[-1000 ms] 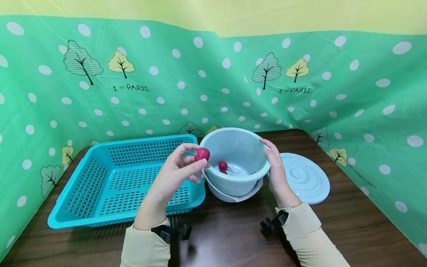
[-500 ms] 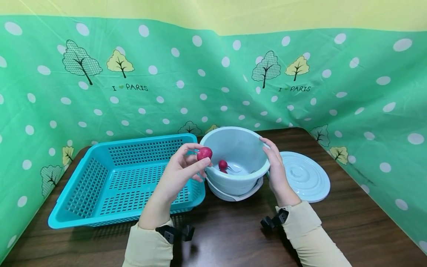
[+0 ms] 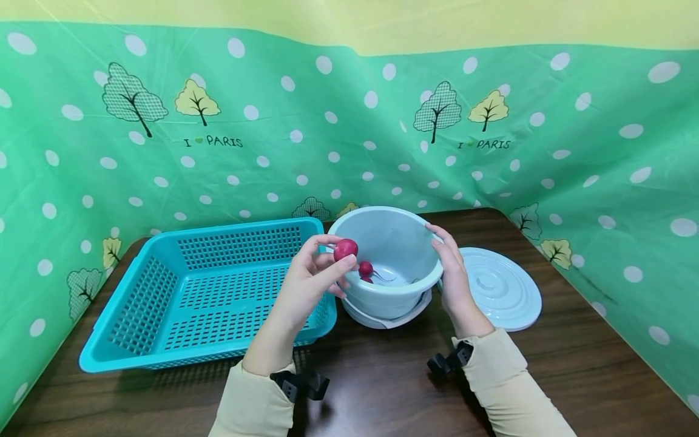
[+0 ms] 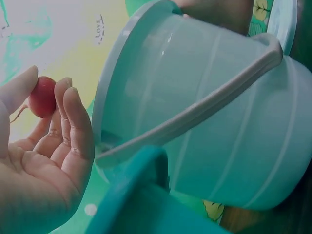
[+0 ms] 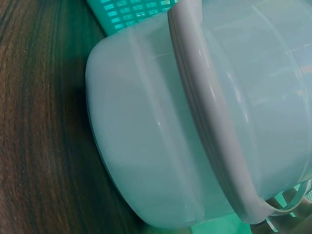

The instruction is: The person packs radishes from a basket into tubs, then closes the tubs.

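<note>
My left hand (image 3: pixel 306 282) pinches a red radish (image 3: pixel 346 249) between thumb and fingertips, over the near left rim of a pale blue bucket (image 3: pixel 389 233). In the left wrist view the radish (image 4: pixel 43 97) shows its thin root hanging toward the palm side, while the other fingers are extended beside the bucket's rim. My right hand (image 3: pixel 455 285) holds the bucket by its right rim. Inside the bucket, red radishes (image 3: pixel 366 268) with thin roots lie at the bottom left. The bucket's whitish handle (image 5: pixel 209 112) hangs down along its near outer side.
A turquoise perforated basket (image 3: pixel 131 361) stands to the bucket's left, close against it. On the right, a round pale blue lid (image 3: pixel 501 288) lies on the dark wooden table (image 3: pixel 377 388). A green dotted curtain (image 3: pixel 349 133) rises behind and at both sides.
My left hand has moved right with the radish, from the bucket's left edge to over its rim. The right hand and the bucket stay almost where they were.
</note>
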